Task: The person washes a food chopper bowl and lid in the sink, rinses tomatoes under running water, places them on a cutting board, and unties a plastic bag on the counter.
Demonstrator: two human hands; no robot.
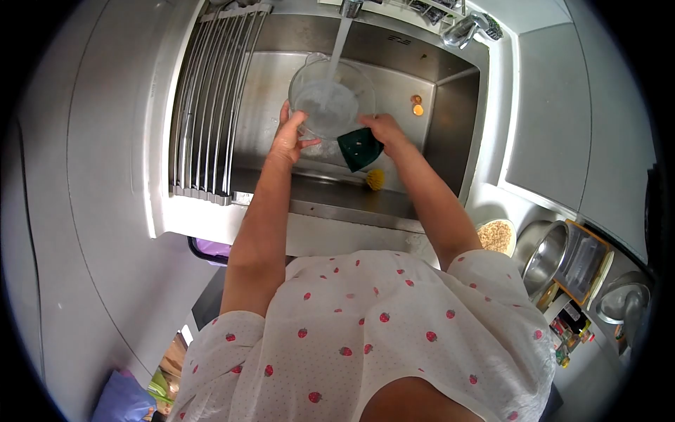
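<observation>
A clear glass bowl [325, 105] is held in the sink under a running stream of water [340, 43], and the water inside looks cloudy. On its near left side, my left hand [287, 139] grips the rim, thumb over the edge and other fingers underneath. My right hand [384, 131] is closed at the bowl's near right edge with a dark green scouring pad [360, 149] hanging from it. Whether those fingers also pinch the bowl is hidden. Just below the pad lies a yellow scrubbing brush head [375, 179].
A metal roll-up rack [214, 98] covers the sink's left side. Eggshell pieces [418, 105] lie on the sink floor [401, 84] at right. The faucet [351, 8] is at the back. A bowl of grains [496, 236] and a steel bowl [543, 257] stand at lower right.
</observation>
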